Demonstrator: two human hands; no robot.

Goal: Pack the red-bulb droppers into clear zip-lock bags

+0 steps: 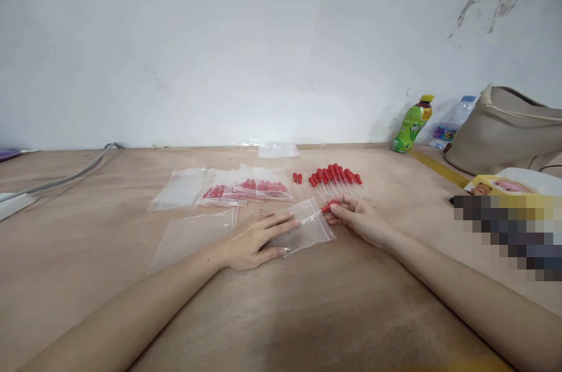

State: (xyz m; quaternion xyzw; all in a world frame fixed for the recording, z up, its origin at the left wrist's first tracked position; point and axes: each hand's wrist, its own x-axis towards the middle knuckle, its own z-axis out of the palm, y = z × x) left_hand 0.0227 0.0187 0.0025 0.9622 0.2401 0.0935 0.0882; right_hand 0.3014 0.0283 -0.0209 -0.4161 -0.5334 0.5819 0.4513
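right hand (357,218) hiding dropper (327,207), bag (312,224) faint

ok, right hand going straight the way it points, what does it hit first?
Right hand points left, pinching a red-capped dropper. First in line looks like the clear bag at the dropper tip, then the left hand flat on it.

Bright, even light — soft shadows, edges warped.
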